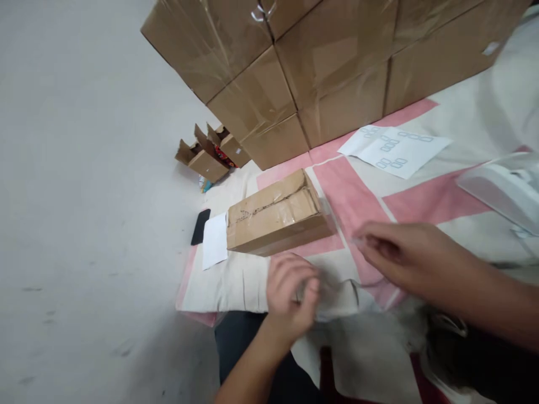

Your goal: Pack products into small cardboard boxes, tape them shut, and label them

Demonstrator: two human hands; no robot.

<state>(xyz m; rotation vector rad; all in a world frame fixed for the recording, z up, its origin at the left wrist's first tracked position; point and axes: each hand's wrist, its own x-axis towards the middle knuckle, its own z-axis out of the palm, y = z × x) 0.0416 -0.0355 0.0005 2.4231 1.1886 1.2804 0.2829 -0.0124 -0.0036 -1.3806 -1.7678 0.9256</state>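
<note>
My left hand [290, 294] is curled, its fingers pinched on a thin clear plastic film or bag [337, 289] that lies on the pink and cream cloth [353, 191]. My right hand [396, 255] is also closed, its fingertips pinching the far edge of the same clear film. Both hands are blurred by motion. Just beyond the left hand lies a taped brown cardboard parcel [275, 216].
A wall of large taped cartons [320, 62] stands at the back. Two small open boxes [210, 157] sit on the floor at its left. A black phone [200, 226] and a white slip [214, 240] lie left of the parcel. A label sheet [393, 148] and a white device [505, 188] are at right.
</note>
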